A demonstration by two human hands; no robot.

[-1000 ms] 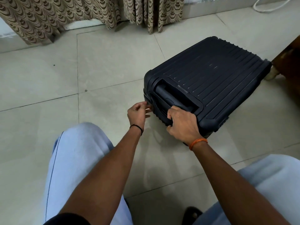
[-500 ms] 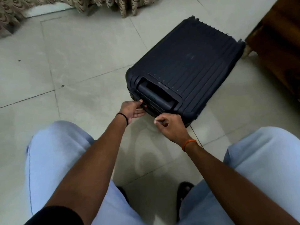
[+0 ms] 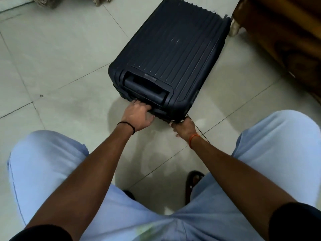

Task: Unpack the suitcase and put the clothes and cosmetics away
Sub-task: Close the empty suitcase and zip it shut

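Note:
A dark navy ribbed hard-shell suitcase (image 3: 175, 54) lies flat and closed on the tiled floor, its handle end towards me. My left hand (image 3: 139, 115) grips the near edge of the suitcase below the recessed handle, fingers curled onto it. My right hand (image 3: 184, 127) pinches a small metal zip pull (image 3: 172, 121) at the near right corner of the case. No clothes or cosmetics are visible; the contents are hidden inside.
A wooden piece of furniture (image 3: 284, 40) stands close to the suitcase's right side. Patterned curtain hems (image 3: 45, 0) hang at the top left. My knees in light blue trousers (image 3: 45, 171) flank my arms, and a dark sandal (image 3: 192, 181) shows between them.
The view tilted down and shifted. My right hand slid along the near edge to the suitcase's right corner and now pinches the zip pull. My left hand moved right along that edge.

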